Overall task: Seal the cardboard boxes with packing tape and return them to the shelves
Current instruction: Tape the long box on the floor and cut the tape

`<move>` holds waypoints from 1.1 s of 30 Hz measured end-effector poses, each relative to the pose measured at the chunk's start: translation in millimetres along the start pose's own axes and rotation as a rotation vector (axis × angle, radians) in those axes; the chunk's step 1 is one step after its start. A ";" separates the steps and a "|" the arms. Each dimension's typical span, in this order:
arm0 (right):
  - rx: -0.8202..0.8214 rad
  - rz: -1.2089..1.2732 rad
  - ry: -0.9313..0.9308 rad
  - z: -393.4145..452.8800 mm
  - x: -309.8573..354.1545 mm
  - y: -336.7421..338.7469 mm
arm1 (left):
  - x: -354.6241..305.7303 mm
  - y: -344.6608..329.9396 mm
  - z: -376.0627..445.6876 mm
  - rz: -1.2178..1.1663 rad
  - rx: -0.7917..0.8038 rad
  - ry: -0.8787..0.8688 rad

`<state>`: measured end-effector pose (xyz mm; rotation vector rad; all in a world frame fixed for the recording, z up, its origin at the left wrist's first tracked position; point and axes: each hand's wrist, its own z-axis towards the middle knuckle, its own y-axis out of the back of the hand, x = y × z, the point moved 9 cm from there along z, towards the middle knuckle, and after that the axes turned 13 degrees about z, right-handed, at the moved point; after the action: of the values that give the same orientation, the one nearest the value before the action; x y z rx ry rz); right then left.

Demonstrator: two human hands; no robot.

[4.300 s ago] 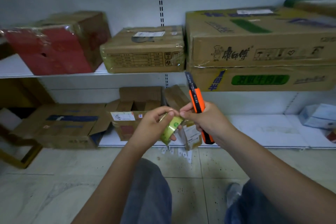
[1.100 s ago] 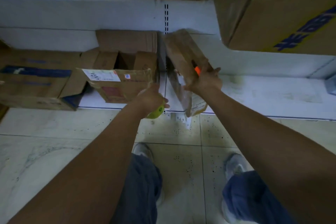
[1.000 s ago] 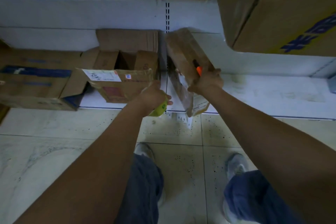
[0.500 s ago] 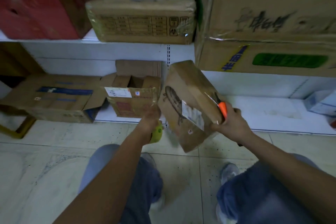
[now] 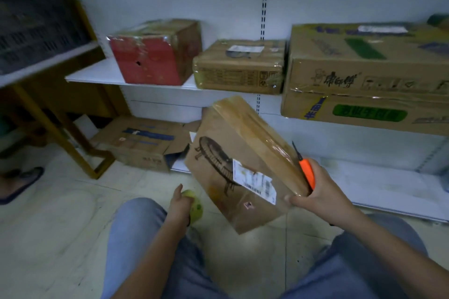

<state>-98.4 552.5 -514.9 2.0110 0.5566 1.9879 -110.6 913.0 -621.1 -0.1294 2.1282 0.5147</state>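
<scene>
The right hand (image 5: 320, 198) is curled around the lower right corner of a brown cardboard box with a white shipping label (image 5: 240, 165), thumb on its front face, and holds an orange utility knife (image 5: 306, 172) against the box's edge, blade tip pointing up. The box hangs tilted in the air above the tiled floor (image 5: 60, 226), in front of the shelves. The left hand (image 5: 181, 206) hangs low beside the knee, fingers wrapped around a yellow-green roll of packing tape (image 5: 195, 206).

On the white upper shelf (image 5: 97, 75) sit a red-fronted carton wrapped in film (image 5: 148, 58), a flat taped brown carton (image 5: 239, 68) and a large printed carton with a green panel (image 5: 369, 80). An opened brown carton with a blue stripe (image 5: 143, 143) lies on the lower shelf, behind the held box.

Half a second earlier the left hand was higher, near the box; it has dropped and the view has swung left, bringing in a wooden frame (image 5: 60, 128) and a sandalled foot (image 5: 19, 182).
</scene>
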 end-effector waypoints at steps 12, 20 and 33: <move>-0.001 0.721 0.267 93.6 232.3 -64.1 | -171.2 209.5 -3.8 -0.213 -0.302 -0.376; 0.224 0.973 0.151 220.8 333.6 -227.5 | -237.4 380.2 76.8 -0.357 -0.519 -0.378; 0.323 0.948 -0.059 357.1 411.8 -472.1 | -293.5 538.3 220.9 -0.242 -0.773 -0.289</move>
<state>212.1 1185.8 -364.8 2.8793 -0.1737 2.3937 76.8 1462.3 -324.7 -0.6910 1.5122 1.1104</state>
